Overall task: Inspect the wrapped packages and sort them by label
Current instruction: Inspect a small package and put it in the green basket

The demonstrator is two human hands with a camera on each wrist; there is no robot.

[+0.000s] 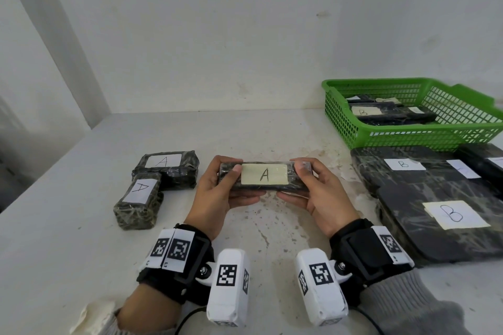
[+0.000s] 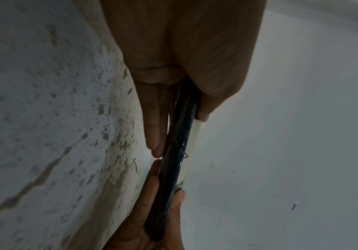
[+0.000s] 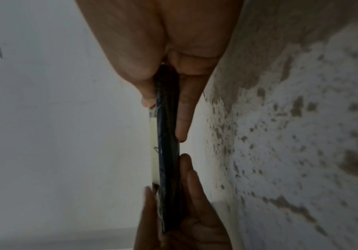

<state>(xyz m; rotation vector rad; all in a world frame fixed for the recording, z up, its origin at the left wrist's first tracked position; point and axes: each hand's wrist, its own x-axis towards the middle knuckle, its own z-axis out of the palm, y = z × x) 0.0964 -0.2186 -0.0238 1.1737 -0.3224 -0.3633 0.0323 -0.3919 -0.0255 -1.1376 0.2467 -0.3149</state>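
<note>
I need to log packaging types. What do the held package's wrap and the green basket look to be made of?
The held package: glossy clear plastic film over something dark, judging by shiny creases; its label looks like paper. The green basket: moulded plastic, given its uniform lattice walls.

In the green basket (image 1: 394,133), mesh walls hide most of the dark packages (image 1: 392,114), with only 1 label clearly reading B, while at the right picture edge 2 more labels (image 1: 462,168) on the B pile are cut off or too faint to read.

Bare storeroom, stained white counter (image 1: 272,226), green sorting basket (image 1: 340,117)
</note>
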